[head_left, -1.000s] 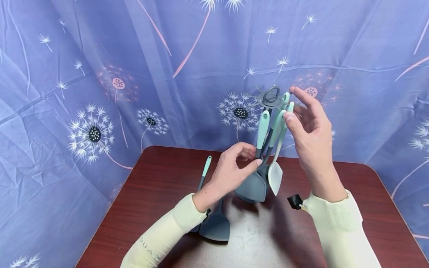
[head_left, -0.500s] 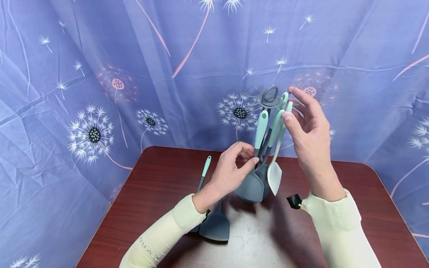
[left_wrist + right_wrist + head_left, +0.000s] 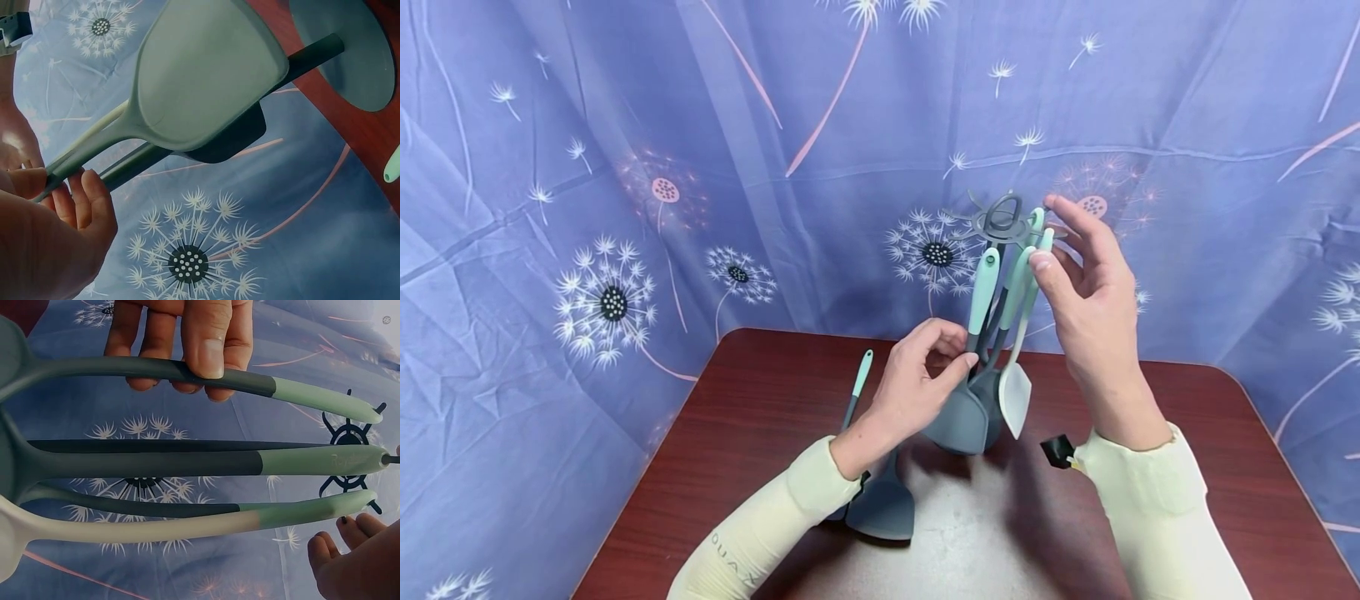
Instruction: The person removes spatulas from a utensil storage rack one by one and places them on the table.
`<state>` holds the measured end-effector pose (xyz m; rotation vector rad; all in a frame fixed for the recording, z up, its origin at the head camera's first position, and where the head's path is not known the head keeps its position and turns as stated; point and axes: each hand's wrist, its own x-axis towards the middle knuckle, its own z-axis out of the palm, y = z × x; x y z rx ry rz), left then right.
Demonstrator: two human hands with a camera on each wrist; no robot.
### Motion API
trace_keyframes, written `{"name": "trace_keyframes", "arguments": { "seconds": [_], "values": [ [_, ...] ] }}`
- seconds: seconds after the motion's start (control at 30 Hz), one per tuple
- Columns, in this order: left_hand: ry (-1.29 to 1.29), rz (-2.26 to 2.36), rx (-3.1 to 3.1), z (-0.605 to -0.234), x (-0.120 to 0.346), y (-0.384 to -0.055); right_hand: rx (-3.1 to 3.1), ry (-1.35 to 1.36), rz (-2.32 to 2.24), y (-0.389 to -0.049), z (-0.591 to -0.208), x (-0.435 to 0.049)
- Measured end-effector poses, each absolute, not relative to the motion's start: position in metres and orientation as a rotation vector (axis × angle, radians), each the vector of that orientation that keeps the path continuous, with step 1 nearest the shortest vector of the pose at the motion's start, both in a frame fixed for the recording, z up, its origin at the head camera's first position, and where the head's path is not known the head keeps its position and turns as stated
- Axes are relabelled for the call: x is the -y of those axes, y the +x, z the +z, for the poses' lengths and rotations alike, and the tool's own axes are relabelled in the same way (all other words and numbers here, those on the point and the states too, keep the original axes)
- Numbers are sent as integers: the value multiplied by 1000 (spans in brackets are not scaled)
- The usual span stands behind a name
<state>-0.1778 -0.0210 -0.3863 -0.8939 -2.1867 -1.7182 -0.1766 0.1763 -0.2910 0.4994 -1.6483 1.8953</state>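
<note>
My left hand pinches the dark grey shaft of a turner with a mint-green handle. In the right wrist view the left thumb presses the turner's shaft, fingers behind it. The handle's end lies right at a hook tip of a grey utensil rack. A white spatula and other mint-handled utensils hang from the rack, their blades partly hidden. My right hand is at the rack's top right, thumb and index finger spread, fingertips right at the hook ends and handle tops.
On the table, left of the rack, lies another grey turner. A mint-handled utensil lies beside it, partly hidden by my left arm. The rack's round base stands on the table, close before a blue dandelion-patterned cloth.
The held turner and my left hand have shifted slightly left. My right hand has stayed at the rack's top, almost unmoved.
</note>
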Motion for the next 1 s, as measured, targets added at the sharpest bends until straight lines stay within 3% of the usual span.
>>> {"name": "trace_keyframes", "arguments": {
  "seconds": [1.0],
  "values": [
    [-901,-1759,2144,-384,25,-173,1673,485,1873,-176,-290,-177]
  ]
}}
